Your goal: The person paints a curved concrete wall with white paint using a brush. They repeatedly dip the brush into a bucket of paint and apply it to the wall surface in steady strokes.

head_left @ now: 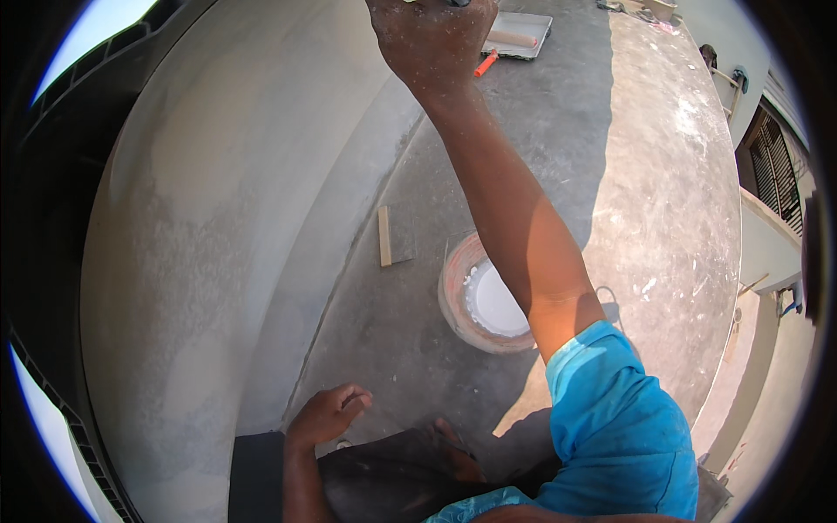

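Note:
My right arm stretches up and forward across the view, and my right hand (434, 42) is closed at the top edge. A small dark and yellowish bit of something shows at its fingers, but the picture cuts it off. Low on the left, my left hand (328, 415) hangs by my knee with its fingers curled in and nothing visible in them. Under my right forearm stands a bucket (451, 292) of white paint (490, 301), its right side partly hidden. Beyond my right hand lies a paint tray (539, 44) with a paint roller (512, 38) in it; the handle is orange.
A pale wall (209, 200) rises along the left and meets the grey floor (375, 340). Near its foot lies a flat piece with a tan strip (384, 235). Sunlit floor (667, 200) with white splashes runs down the right. A barred window (774, 166) is at far right.

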Motion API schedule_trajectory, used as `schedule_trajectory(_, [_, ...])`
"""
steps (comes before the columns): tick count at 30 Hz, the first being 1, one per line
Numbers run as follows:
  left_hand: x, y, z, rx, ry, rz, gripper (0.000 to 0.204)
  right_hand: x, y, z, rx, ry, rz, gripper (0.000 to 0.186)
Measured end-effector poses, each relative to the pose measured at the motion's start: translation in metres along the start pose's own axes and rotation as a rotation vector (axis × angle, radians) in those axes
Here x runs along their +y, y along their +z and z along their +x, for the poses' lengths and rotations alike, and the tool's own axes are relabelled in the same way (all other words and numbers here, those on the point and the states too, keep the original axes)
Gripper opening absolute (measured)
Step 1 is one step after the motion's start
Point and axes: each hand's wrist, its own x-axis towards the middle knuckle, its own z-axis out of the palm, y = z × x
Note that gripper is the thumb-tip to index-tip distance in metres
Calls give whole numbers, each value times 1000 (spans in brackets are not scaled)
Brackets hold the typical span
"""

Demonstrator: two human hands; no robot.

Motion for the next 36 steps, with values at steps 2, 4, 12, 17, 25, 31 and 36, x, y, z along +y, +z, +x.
schedule_trajectory(2, [-6, 0, 0, 14, 6, 11, 46, -31, -8, -6, -31, 21, 80, 21])
schedule_trajectory(4, [-10, 1, 0, 36, 52, 24, 46, -31, -9, -21, 25, -16, 123, 21])
schedule_trajectory(12, [1, -3, 0, 11, 44, 25, 46, -104, 4, -76, -113, 116, 129, 26])
schedule_trajectory(17, [5, -5, -5, 29, 72, 10, 46, -168, -11, -74, -228, 349, 582, 21])
schedule_trajectory(25, [8, -2, -3, 7, -9, 73, 41, 38, -24, -8, -10, 649, -61, 33])
schedule_trajectory(31, [5, -2, 0, 1, 6, 47, 43, -13, -25, -42, -106, 159, 20, 12])
schedule_trajectory(36, [0, 1, 4, 136, 129, 85, 43, -172, -14, -99, -239, 314, 456, 20])
